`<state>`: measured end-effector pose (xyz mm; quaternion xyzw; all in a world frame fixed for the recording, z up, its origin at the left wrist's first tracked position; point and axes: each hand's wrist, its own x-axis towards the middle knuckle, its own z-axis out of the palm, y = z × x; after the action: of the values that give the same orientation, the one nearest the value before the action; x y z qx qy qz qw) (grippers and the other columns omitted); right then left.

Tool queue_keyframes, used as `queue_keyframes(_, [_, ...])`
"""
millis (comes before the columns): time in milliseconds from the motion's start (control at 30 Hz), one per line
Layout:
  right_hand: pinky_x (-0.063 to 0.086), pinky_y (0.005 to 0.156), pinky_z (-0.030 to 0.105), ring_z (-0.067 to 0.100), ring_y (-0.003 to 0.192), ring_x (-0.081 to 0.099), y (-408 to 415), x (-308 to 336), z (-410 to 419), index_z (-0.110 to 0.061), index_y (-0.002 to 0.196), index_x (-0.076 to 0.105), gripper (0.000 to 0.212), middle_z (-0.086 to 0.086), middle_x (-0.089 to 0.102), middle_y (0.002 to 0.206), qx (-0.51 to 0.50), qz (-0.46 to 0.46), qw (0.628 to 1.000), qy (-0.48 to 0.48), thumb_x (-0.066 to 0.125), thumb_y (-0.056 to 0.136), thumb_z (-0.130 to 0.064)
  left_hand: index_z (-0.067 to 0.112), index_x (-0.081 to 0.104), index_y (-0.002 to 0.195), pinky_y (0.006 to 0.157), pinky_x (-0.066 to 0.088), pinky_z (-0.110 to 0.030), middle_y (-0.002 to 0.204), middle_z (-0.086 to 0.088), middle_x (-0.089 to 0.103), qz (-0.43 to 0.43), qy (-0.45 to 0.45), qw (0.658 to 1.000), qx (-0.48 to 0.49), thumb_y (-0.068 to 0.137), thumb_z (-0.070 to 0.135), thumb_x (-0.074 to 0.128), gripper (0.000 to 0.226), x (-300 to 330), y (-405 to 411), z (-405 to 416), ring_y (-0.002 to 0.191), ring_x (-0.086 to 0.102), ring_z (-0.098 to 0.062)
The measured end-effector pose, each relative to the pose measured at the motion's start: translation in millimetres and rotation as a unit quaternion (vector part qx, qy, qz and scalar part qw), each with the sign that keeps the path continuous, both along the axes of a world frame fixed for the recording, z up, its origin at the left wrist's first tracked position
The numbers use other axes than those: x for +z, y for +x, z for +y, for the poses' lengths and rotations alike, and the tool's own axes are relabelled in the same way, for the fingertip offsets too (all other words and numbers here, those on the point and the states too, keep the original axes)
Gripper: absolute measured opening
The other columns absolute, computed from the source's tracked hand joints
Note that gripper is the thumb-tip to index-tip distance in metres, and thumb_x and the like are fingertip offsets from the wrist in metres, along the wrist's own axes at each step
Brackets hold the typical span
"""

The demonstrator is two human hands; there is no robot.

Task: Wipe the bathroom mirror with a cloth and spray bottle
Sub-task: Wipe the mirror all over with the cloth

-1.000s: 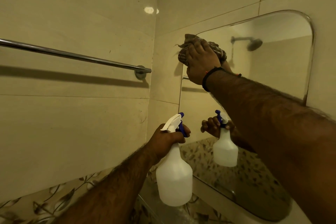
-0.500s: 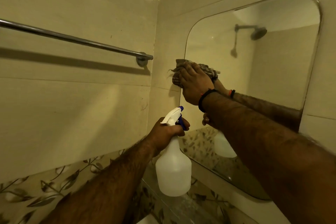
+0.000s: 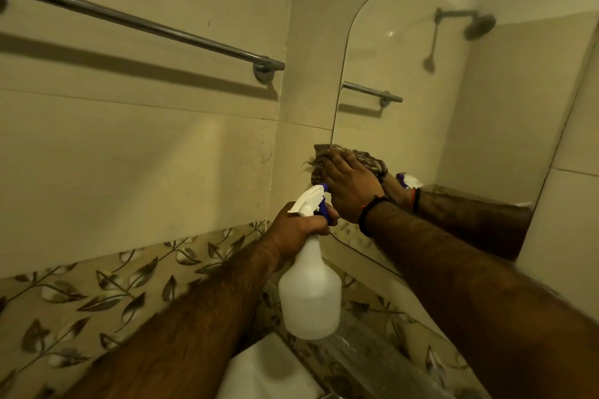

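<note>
The mirror (image 3: 421, 126) with rounded corners hangs on the right-hand tiled wall. My right hand (image 3: 351, 188) presses a brown patterned cloth (image 3: 368, 160) flat against the glass near the mirror's lower left edge; the cloth overlaps onto the tile. My left hand (image 3: 299, 228) grips the neck of a white spray bottle (image 3: 309, 295) with a white and blue trigger head, held upright just below and left of the cloth. The bottle and both arms are reflected in the glass.
A chrome towel rail (image 3: 139, 23) runs along the left wall above my left arm. A band of leaf-pattern tiles (image 3: 97, 295) crosses both walls low down. A glass shelf (image 3: 372, 343) sits under the mirror, with a white fixture (image 3: 259, 372) beneath. A shower head shows in the reflection.
My right hand has slid the cloth down the mirror's left edge from the top corner to near the bottom. The bottle hand has stayed about level.
</note>
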<state>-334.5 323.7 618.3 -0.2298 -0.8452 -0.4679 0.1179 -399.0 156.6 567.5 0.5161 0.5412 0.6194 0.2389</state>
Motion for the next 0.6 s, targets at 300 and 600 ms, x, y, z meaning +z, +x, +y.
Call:
queue_keyframes(300, [-0.001, 0.122, 0.049, 0.03, 0.151, 0.0, 14, -59, -6, -0.021, 0.156, 0.009, 0.068, 0.008, 0.008, 0.164, -0.01, -0.06, 0.998, -0.025, 0.043, 0.097, -0.029, 0.034, 0.059, 0.086, 0.066, 0.048, -0.029, 0.081, -0.002, 0.063, -0.046, -0.062, 0.997, 0.029, 0.061, 0.025, 0.067, 0.028, -20, 2, -13, 0.077, 0.057, -0.019])
queue_keyframes(600, [0.004, 0.121, 0.045, 0.026, 0.15, 0.01, 32, -85, -12, -0.026, 0.152, 0.026, 0.061, 0.003, 0.021, 0.162, 0.018, -0.102, 0.99, -0.094, 0.051, 0.096, -0.023, 0.018, 0.044, 0.118, 0.072, 0.049, -0.033, 0.096, -0.01, 0.057, -0.067, -0.098, 0.992, 0.046, 0.081, 0.011, 0.066, 0.044, -30, 5, -28, 0.087, 0.056, -0.026])
